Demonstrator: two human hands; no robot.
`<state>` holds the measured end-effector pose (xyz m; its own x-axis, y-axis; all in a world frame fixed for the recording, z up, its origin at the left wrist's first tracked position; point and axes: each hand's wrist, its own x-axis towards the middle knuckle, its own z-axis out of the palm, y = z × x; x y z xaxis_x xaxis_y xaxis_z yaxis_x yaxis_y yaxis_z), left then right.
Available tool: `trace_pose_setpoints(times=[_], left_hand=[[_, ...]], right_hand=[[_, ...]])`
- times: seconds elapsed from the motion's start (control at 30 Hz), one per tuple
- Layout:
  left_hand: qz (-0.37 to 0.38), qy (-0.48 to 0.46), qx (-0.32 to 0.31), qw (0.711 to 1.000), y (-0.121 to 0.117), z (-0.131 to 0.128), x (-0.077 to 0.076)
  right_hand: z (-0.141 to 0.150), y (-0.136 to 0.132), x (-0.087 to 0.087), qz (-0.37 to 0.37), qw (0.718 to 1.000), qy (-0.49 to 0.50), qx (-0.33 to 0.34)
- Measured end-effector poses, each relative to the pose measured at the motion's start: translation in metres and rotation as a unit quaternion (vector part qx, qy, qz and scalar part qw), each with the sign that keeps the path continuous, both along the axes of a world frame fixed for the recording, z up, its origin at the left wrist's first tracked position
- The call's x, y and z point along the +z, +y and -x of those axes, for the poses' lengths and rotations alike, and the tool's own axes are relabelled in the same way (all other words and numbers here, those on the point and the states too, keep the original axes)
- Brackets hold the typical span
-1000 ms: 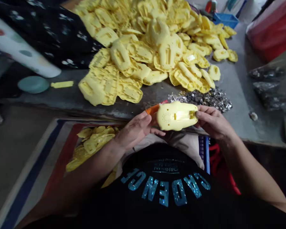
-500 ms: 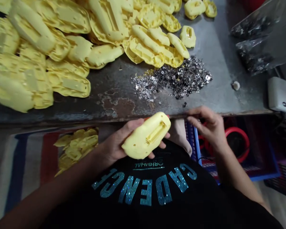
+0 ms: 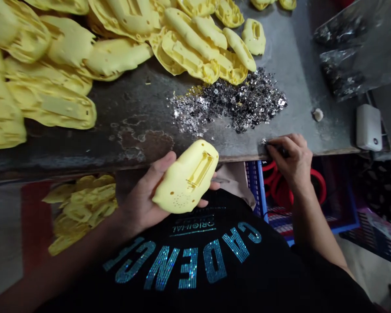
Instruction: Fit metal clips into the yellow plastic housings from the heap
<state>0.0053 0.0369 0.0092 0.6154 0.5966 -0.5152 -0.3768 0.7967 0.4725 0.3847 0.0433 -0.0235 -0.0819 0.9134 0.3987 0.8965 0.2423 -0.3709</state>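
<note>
This is a small factory workshop, not a home. A worn, stained metal surface (image 3: pixel 143 148) carries heaps of yellow plastic mouldings (image 3: pixel 189 48), all of one kind, the look of batch work. Beside them lies a loose pile of small silver metal bits (image 3: pixel 228 102), and clear bags (image 3: pixel 342 52) of dark parts sit further along. A second heap (image 3: pixel 81 208) lies on a striped sheet (image 3: pixel 3 234) below the edge, and a blue plastic crate (image 3: pixel 256 187) stands under the surface.

two hands (image 3: pixel 138 204) (image 3: pixel 291 161), one yellow plastic shell (image 3: pixel 185 178)
</note>
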Motion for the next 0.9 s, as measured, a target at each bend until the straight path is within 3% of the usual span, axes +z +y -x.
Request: trace_pose_setpoints(times=[0.13,0.3,0.4,0.63,0.9], left_hand=[[-0.012,-0.031,-0.005,0.999,0.003,-0.007,-0.002],[-0.023,-0.069,-0.016,0.997,0.005,-0.017,-0.006],[-0.005,-0.079,-0.037,0.996,0.003,-0.022,-0.006],[0.039,-0.105,-0.055,0.992,-0.004,-0.029,0.0],[0.008,-0.139,-0.074,0.988,-0.013,-0.025,0.005]], right_hand=[[-0.006,-0.006,0.0,0.004,0.999,0.03,-0.013],[-0.001,0.002,0.002,0.014,0.998,0.06,0.022],[0.014,0.004,0.013,-0.003,0.993,0.095,0.072],[0.073,-0.002,0.057,-0.032,0.958,0.126,0.257],[0.091,0.0,0.073,-0.072,0.946,0.016,0.314]])
